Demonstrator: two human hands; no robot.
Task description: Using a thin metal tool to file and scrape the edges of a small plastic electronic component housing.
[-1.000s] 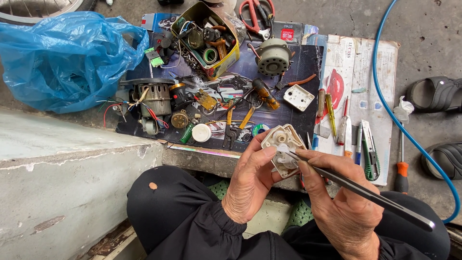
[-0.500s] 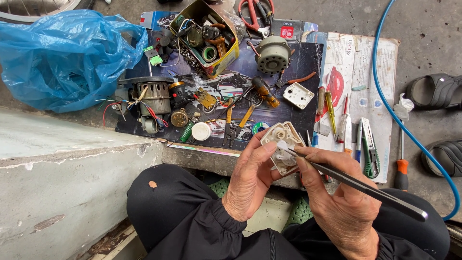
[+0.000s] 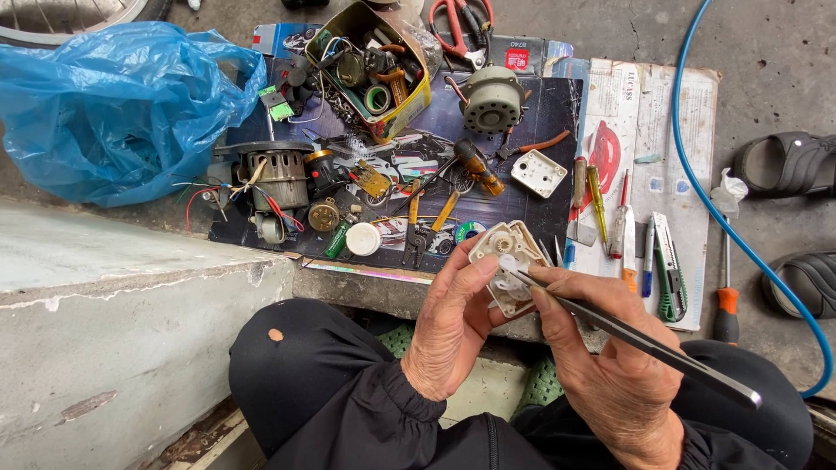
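Below the head camera, both hands meet over the lap, forearms in black sleeves coming up from the bottom edge.

Left hand (image 3: 448,326): palm turned inward, fingers curled up and round a small cream plastic gear housing (image 3: 509,261); thumb pressed on its near face. Housing held tilted, open side toward the camera, white gear parts visible inside. It sits just above the front edge of the dark printed sheet (image 3: 540,113), raised off the ground.

Right hand (image 3: 614,365): back of hand toward the camera, fingers closed in a pinch on long dark tweezers (image 3: 627,331). Tweezers run diagonally, rear end low right over the knee, tip up left and inside the housing. Whether the tip grips a part cannot be told.

Ground in front, same view:
- blue plastic bag (image 3: 113,104), far left, crumpled.
- open yellow tin (image 3: 370,65) of small parts, top centre.
- round grey motor (image 3: 492,100), just right of the tin.
- second motor with copper windings and loose wires (image 3: 270,178), left on the sheet.
- white rectangular cover (image 3: 538,172), near the housing, apart from it.
- row of screwdrivers and a green utility knife (image 3: 666,270) on white paper, right.
- orange-handled screwdriver (image 3: 725,292) on the concrete beside the paper.
- blue hose (image 3: 688,174) curving down the right side.
- two dark sandals (image 3: 784,161), far right.
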